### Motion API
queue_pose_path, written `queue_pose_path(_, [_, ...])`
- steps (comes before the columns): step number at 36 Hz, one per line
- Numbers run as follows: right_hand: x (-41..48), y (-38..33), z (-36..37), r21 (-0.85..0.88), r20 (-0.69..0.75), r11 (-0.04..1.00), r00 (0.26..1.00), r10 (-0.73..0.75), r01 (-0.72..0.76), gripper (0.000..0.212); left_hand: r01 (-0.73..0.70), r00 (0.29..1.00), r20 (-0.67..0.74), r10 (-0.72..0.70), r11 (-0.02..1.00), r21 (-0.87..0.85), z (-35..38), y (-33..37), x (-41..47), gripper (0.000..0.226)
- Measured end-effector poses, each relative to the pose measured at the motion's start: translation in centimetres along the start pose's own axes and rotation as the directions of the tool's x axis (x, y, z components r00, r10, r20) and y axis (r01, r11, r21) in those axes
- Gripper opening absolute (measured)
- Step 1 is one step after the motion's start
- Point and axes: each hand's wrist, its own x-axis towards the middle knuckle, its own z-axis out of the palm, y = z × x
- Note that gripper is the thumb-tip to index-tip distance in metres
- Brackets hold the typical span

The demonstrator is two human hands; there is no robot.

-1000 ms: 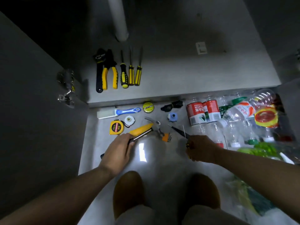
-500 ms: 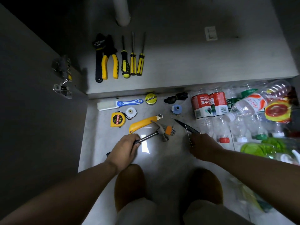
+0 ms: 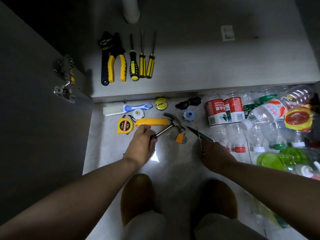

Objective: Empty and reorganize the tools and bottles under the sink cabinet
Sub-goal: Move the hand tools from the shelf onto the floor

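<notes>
My left hand (image 3: 141,147) grips the black handle of a claw hammer (image 3: 171,122), whose steel head is lifted over the floor beside a yellow utility knife (image 3: 151,122). My right hand (image 3: 213,155) holds a thin screwdriver (image 3: 200,142) and the handles of dark needle-nose pliers (image 3: 195,131). An orange hex key set (image 3: 179,136) lies between my hands. On the cabinet floor (image 3: 207,66) a wrench (image 3: 103,56), yellow pliers (image 3: 116,66) and three screwdrivers (image 3: 142,63) lie in a row.
A yellow tape measure (image 3: 125,125), white brush (image 3: 124,109), tape rolls (image 3: 161,103) and a black clip (image 3: 187,103) lie by the cabinet edge. Several plastic bottles (image 3: 225,111) crowd the floor at right. The open door with hinge (image 3: 65,78) stands left. A drain pipe (image 3: 131,9) descends at the back.
My left hand has lifted the hammer and swung its head away from me, toward the cabinet. My right hand has kept its hold on the small tools.
</notes>
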Motion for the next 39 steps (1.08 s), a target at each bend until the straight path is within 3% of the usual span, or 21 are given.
queue_pose_path(7, [0.0,-0.2,-0.2,0.026,-0.024,1.000,1.000,-0.008,0.008,0.047,-0.012,1.000,-0.021,0.013,0.998,0.060,0.0,-0.3,-0.1,0.022])
queue_pose_path(12, [-0.2,0.0,0.0,-0.018,-0.041,0.999,0.998,-0.046,0.045,0.046,-0.034,0.988,-0.136,0.074,0.961,0.273,-1.3,0.0,1.4,0.026])
queue_pose_path(17, [-0.2,-0.1,0.1,-0.050,-0.065,0.994,0.993,-0.098,0.094,0.042,-0.112,0.993,0.029,0.111,0.884,0.453,-1.6,0.0,3.0,0.040])
queue_pose_path(20, [-0.1,-0.2,0.1,-0.063,-0.058,0.990,0.990,-0.128,0.125,0.040,-0.057,0.997,-0.007,0.071,0.855,0.515,-1.2,-0.1,2.6,0.036])
queue_pose_path(35, [0.2,-0.6,-0.3,-0.089,-0.020,0.994,0.998,-0.064,0.062,0.026,0.011,0.996,-0.086,0.031,0.892,0.451,-0.8,-0.3,0.7,0.033])
queue_pose_path(39, [1.2,-2.3,-3.2,-0.062,-0.087,0.990,0.987,-0.134,0.129,0.025,0.001,0.982,-0.176,0.067,0.934,0.357,-2.6,0.2,1.2,0.032])
